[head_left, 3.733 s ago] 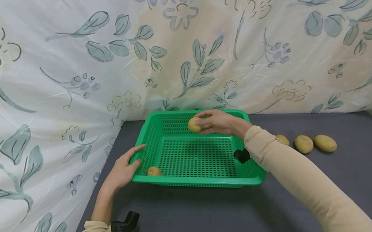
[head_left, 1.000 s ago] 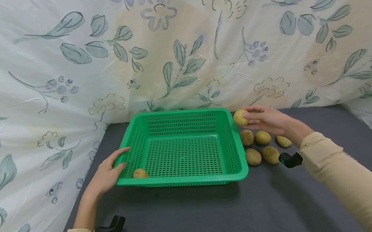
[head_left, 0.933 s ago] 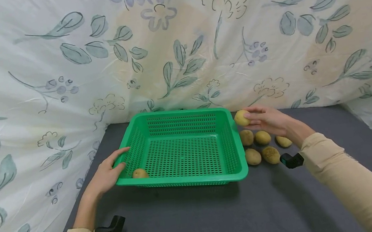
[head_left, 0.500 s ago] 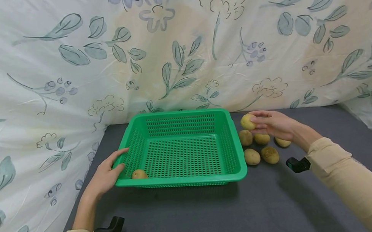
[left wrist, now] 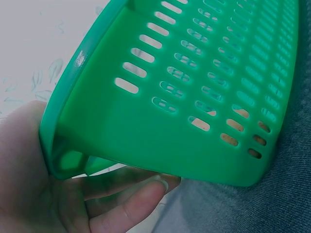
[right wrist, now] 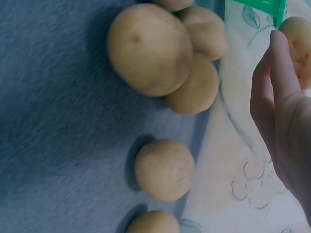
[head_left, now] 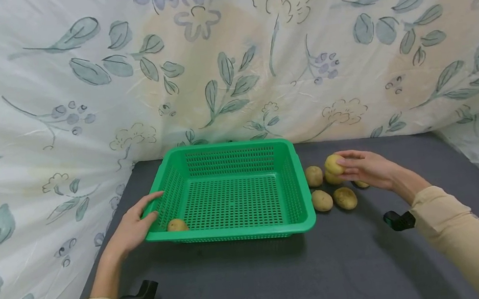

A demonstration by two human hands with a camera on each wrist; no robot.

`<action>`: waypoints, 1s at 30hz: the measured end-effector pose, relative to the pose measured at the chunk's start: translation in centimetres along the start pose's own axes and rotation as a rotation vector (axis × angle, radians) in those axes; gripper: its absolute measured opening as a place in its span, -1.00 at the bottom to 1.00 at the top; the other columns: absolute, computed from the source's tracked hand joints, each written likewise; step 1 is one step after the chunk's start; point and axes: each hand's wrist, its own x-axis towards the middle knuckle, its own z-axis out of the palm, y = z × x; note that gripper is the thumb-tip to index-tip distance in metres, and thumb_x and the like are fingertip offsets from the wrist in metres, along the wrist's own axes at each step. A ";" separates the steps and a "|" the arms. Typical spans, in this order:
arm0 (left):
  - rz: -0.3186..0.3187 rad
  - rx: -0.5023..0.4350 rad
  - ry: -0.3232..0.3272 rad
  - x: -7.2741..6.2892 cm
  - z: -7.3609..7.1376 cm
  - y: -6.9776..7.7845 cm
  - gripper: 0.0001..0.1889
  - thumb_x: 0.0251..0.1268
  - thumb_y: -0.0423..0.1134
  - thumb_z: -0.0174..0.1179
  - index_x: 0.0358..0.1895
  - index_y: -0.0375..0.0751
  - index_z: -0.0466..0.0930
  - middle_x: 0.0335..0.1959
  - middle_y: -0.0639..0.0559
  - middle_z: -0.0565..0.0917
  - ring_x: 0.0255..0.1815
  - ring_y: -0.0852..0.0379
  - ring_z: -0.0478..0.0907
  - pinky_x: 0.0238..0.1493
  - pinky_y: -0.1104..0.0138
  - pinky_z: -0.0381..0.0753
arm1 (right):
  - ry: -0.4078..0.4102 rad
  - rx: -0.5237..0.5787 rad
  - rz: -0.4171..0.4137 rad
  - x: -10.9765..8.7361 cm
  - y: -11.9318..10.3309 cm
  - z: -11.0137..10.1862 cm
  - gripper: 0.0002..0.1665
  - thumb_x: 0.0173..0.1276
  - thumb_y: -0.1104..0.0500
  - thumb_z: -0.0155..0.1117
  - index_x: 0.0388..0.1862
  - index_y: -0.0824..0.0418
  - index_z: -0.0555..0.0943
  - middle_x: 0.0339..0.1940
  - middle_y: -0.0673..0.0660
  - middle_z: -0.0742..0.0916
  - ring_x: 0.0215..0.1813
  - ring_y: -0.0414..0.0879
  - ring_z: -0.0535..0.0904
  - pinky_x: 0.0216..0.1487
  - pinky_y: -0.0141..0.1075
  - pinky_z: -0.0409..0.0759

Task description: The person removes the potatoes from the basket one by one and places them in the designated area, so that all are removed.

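My left hand (head_left: 130, 228) grips the left rim of a green perforated plastic basket (head_left: 231, 236); in the left wrist view its fingers (left wrist: 131, 208) curl beneath that rim. Inside the basket, at its front left corner, sits one potato (head_left: 177, 225). To the right of the basket, my right hand (head_left: 370, 168) pinches another potato (head_left: 334, 164) between thumb and fingers. That held potato overlaps one of the loose potatoes behind it in the head view. The right wrist view shows the held potato (right wrist: 299, 51) at its right edge.
Several loose potatoes lie beside the basket's right wall, among them a front one (head_left: 322, 200) and a darker one (head_left: 345, 198). A dark grey cloth (head_left: 255, 286) covers the table. A floral curtain (head_left: 229, 62) hangs behind and along the left side.
My right hand has carried its potato from above the basket rightwards, out past the right rim, and lower over the loose potatoes. My left hand keeps its hold on the rim.
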 end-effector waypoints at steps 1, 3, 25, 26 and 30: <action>0.000 0.001 0.002 0.0 0.0 0.0 -0.47 0.46 -0.33 -0.11 0.47 -0.14 0.15 0.40 -0.39 0.12 0.09 -0.21 0.31 -0.14 0.04 0.30 | 0.004 0.004 0.003 -0.2 0.1 -0.2 -0.23 0.49 0.12 0.05 0.47 0.38 -0.06 0.09 0.06 0.48 0.03 -0.15 0.56 0.25 -0.07 0.32; 0.000 0.001 0.004 0.0 -0.1 0.1 -0.47 0.46 -0.33 -0.11 0.47 -0.14 0.15 0.40 -0.39 0.12 0.05 -0.20 0.31 -0.14 0.05 0.30 | 0.009 0.016 0.008 -0.4 0.4 -0.5 -0.22 0.50 0.13 0.04 0.48 0.38 -0.09 0.09 0.05 0.48 0.03 -0.15 0.56 0.25 -0.08 0.33; -0.006 -0.009 -0.005 -0.1 0.0 0.1 -0.46 0.47 -0.30 -0.11 0.48 -0.15 0.13 0.41 -0.40 0.09 0.06 -0.20 0.31 -0.14 0.05 0.31 | 0.002 -0.015 0.007 -3.7 4.2 -3.6 -0.16 0.54 0.16 -0.06 0.45 0.55 -0.26 0.43 0.48 -0.08 0.02 -0.26 0.56 0.18 -0.16 0.41; -0.006 -0.008 -0.005 -0.1 0.0 0.1 -0.47 0.47 -0.31 -0.12 0.48 -0.15 0.13 0.41 -0.40 0.09 0.06 -0.20 0.31 -0.14 0.05 0.31 | 0.003 -0.005 0.013 -3.8 4.4 -3.7 -0.16 0.54 0.16 -0.07 0.45 0.54 -0.29 0.42 0.48 -0.06 0.02 -0.25 0.56 0.17 -0.16 0.42; -0.003 0.001 -0.002 0.0 0.0 0.1 -0.47 0.47 -0.31 -0.12 0.48 -0.14 0.13 0.40 -0.40 0.11 0.01 -0.18 0.33 -0.17 0.07 0.31 | 0.016 0.033 0.039 -4.2 4.8 -3.9 -0.08 0.53 0.17 -0.05 0.45 0.47 -0.42 0.25 0.34 0.28 0.00 -0.20 0.57 0.18 -0.12 0.41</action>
